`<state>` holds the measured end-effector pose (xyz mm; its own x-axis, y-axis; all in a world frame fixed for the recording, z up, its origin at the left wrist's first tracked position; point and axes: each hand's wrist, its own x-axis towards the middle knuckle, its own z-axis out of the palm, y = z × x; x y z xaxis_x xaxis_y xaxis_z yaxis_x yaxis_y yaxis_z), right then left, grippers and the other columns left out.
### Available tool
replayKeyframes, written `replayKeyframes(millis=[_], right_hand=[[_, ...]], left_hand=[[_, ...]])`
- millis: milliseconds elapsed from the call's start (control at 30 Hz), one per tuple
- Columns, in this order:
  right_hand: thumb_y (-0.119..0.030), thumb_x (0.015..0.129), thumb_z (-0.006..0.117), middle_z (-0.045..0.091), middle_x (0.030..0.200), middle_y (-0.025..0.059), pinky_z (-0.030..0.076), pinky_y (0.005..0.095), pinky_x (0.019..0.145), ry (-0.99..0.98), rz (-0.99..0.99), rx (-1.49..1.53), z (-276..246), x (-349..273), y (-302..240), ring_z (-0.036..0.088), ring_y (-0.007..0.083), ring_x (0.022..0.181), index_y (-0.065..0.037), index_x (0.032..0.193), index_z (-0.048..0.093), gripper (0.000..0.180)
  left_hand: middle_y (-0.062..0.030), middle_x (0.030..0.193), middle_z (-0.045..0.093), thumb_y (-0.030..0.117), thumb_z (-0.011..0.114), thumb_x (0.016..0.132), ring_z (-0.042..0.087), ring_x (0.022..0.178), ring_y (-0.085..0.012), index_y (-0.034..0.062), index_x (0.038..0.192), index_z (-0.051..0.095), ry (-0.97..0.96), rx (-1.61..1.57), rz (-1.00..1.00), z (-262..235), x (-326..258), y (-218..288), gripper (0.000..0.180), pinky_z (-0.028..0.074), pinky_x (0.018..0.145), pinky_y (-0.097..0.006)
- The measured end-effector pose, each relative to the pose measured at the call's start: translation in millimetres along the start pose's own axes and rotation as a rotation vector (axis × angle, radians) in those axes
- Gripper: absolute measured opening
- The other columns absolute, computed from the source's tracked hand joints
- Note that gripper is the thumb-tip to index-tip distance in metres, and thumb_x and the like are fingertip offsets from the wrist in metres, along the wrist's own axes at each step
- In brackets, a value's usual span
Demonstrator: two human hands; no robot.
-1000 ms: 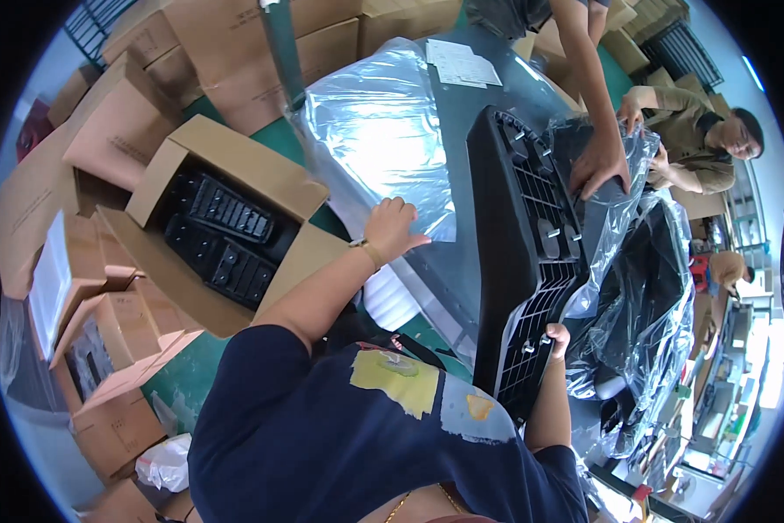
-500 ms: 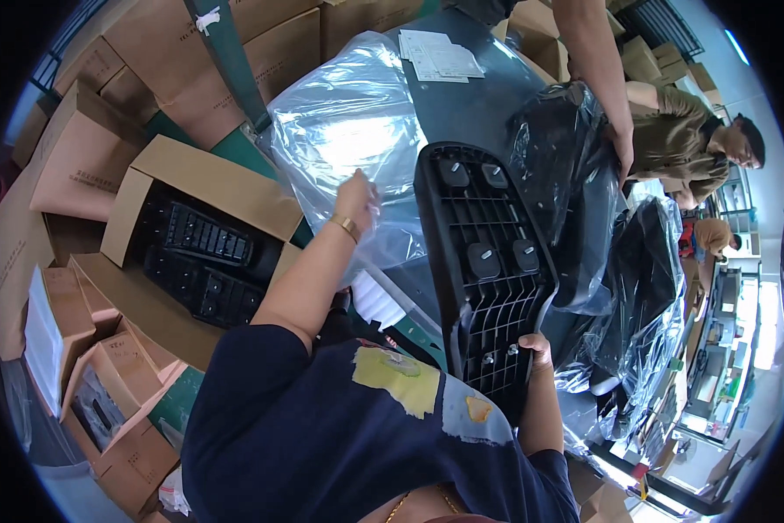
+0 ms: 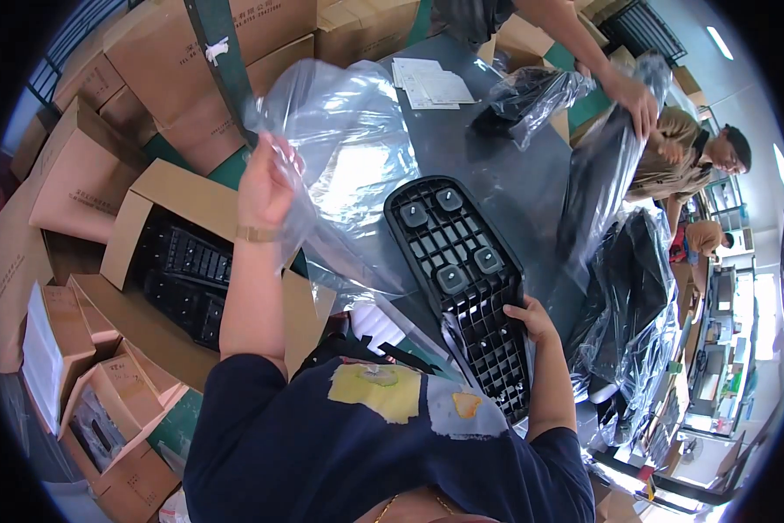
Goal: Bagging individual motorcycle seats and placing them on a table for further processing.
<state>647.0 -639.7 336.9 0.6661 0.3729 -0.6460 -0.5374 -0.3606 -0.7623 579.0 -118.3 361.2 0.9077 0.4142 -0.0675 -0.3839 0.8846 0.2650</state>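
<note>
Fingers of the left hand point(image 3: 268, 187) pinch a clear plastic bag point(image 3: 322, 131), lifted at the person's left; those of the right hand point(image 3: 534, 319) grip the right edge of a black plastic panel point(image 3: 469, 292). The panel lies right of the bag, its far end over the dark table point(image 3: 470, 144), long axis slanting from upper left to lower right; the right hand is nearer.

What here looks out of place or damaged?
Nothing looks spilled, and the black panel in the right hand shows no obvious damage. Slightly odd: a stray white scrap clinging to the green post, and papers fanned unevenly on the dark table.
</note>
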Motion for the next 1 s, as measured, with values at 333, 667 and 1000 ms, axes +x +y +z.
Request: replayKeyframes(millis=[333, 667, 1000], right_hand=[[-0.011, 0.076, 0.068, 0.061, 0.114, 0.0161, 0.044, 0.0332, 0.093, 0.478, -0.738, -0.538, 76, 27, -98, 0.057, 0.0227, 0.109, -0.006, 0.116, 0.06, 0.041], [-0.009, 0.079, 0.071, 0.063, 0.072, 0.0051, 0.046, 0.0196, 0.053, -0.025, -0.514, -0.328, 195, 58, -140, 0.058, 0.0083, 0.061, 0.0, 0.084, 0.062, 0.014], [-0.018, 0.07, 0.075, 0.065, 0.071, 0.0062, 0.049, 0.0302, 0.059, 0.238, -0.892, -0.59, 197, 75, -133, 0.062, 0.0166, 0.069, -0.004, 0.08, 0.063, 0.021]], left_hand=[[0.0, 0.087, 0.064, 0.016, 0.057, 0.091, 0.056, 0.075, -0.0072, 0.0041, 0.097, 0.064, 0.014, 0.627, -0.175, 9, -49, -106, 0.015, 0.046, 0.067, -0.022], [-0.0013, 0.087, 0.062, 0.008, 0.052, 0.091, 0.055, 0.075, -0.0068, 0.0026, 0.117, 0.055, -0.103, 0.813, -0.058, 16, -67, -119, 0.027, 0.045, 0.071, -0.021], [0.0016, 0.068, 0.043, 0.007, 0.051, 0.085, 0.044, 0.059, -0.0109, 0.0075, 0.091, 0.048, 0.192, 0.693, 0.113, 28, -66, -90, 0.007, 0.039, 0.054, -0.025]])
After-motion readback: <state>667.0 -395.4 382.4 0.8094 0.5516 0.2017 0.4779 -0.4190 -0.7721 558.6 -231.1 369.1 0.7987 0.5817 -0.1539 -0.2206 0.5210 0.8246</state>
